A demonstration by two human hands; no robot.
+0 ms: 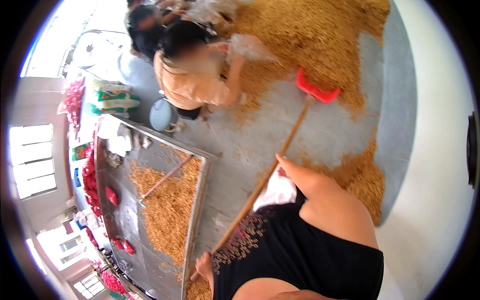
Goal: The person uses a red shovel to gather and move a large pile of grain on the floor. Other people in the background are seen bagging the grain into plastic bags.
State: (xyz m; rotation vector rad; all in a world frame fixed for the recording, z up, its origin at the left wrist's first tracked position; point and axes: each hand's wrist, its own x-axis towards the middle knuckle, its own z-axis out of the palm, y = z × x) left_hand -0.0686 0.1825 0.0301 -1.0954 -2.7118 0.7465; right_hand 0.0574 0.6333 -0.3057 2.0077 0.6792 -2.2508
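My right hand (281, 161) grips the upper part of a long wooden handle (255, 195), which runs diagonally up to a red plastic shovel head (320, 94). My left hand (204, 265) is wrapped round the same handle lower down, near my body. The shovel head rests at the edge of a large heap of small golden-brown oblong pieces (310, 30) on the grey floor. A second heap (365, 185) lies to the right of my right arm, against the curved pale wall. A white-pink cloth (275, 192) shows just beneath my right wrist.
A co-worker in tan (180, 85) bends over the heap with a clear bag (250, 47); other people are behind. A blue stool (160, 115) stands nearby. At left, a metal-rimmed tray (199, 190) holds more pieces and a handled tool (165, 180). Red sacks (90, 180) line its far side.
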